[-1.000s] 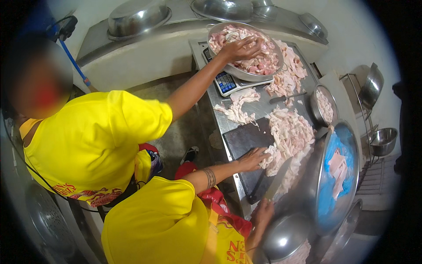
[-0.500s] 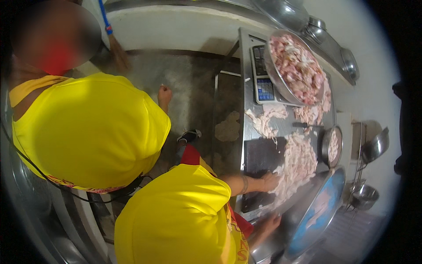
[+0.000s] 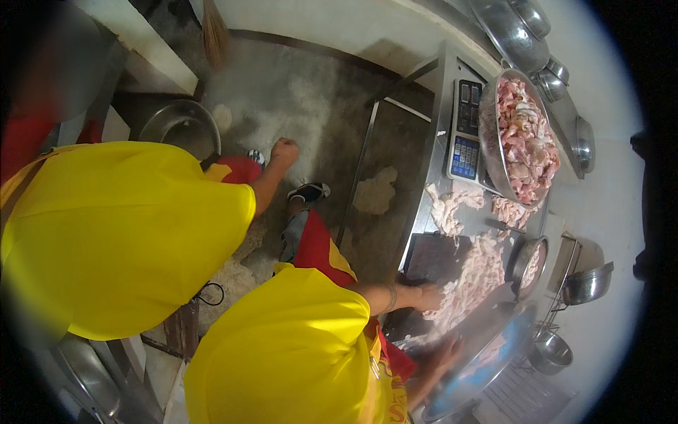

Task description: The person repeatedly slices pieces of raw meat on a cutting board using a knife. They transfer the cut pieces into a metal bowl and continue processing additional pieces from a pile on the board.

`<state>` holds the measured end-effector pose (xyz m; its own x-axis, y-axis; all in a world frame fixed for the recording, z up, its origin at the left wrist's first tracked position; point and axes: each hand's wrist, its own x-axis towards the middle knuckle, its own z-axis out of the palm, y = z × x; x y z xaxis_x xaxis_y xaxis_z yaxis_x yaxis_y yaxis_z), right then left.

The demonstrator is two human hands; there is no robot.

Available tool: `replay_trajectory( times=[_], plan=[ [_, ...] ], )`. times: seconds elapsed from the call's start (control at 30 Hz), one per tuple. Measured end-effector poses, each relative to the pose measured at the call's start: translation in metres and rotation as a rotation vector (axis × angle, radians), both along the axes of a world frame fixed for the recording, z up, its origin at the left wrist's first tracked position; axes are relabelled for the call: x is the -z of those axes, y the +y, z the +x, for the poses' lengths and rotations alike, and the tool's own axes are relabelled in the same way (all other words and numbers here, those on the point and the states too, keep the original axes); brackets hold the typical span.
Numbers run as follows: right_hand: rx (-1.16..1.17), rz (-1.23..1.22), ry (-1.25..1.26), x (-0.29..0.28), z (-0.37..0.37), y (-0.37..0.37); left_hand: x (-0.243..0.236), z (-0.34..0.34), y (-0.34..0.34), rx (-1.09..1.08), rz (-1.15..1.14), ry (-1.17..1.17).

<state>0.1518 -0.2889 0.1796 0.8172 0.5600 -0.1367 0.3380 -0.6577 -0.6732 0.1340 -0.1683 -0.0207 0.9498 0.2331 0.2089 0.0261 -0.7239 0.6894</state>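
Across the dark cutting board (image 3: 429, 256) lies a spread of pale raw meat pieces (image 3: 470, 279), skin-like and pinkish white. My left hand (image 3: 424, 297) is on the meat's near edge with its fingers curled into it. My right hand (image 3: 446, 353) is smeared by motion beside the board, closed around what looks like a knife; its blurred grey blade (image 3: 487, 305) points away toward a small pan. Below the blade stands a large metal basin (image 3: 521, 321) with a blue inside and some pale meat, partly hidden by my right arm.
On the steel table (image 3: 424, 212) a scale (image 3: 464, 157) bears a big bowl (image 3: 489, 134) of pink meat. A small pan (image 3: 519, 265) holds more meat. A co-worker in yellow (image 3: 134, 233) stands to the left. A metal basin (image 3: 152, 131) and broom (image 3: 214, 39) are beyond.
The view has shifted, so the table sits farther right. My right hand has moved up toward the meat. The co-worker's torso is farther left, and a floor basin has come into sight.
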Motion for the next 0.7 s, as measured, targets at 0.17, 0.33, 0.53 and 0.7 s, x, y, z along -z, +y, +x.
replay_trajectory(
  times=[0.17,0.33,0.53,0.7],
  plan=[
    [-0.036,0.019,-0.001,0.0,0.001,0.007,0.013,-0.016,-0.001,-0.005,0.031,-0.127],
    [0.042,-0.011,-0.029,-0.006,0.003,-0.014,-0.003,-0.032,-0.005,-0.05,-0.127,-0.052],
    [0.345,0.135,0.151,0.015,-0.02,-0.075,-0.027,-0.02,-0.009,0.005,-0.018,0.05],
    [0.589,0.204,0.257,0.042,-0.057,-0.128,-0.041,0.022,-0.013,-0.112,0.003,-0.009]
  ],
)
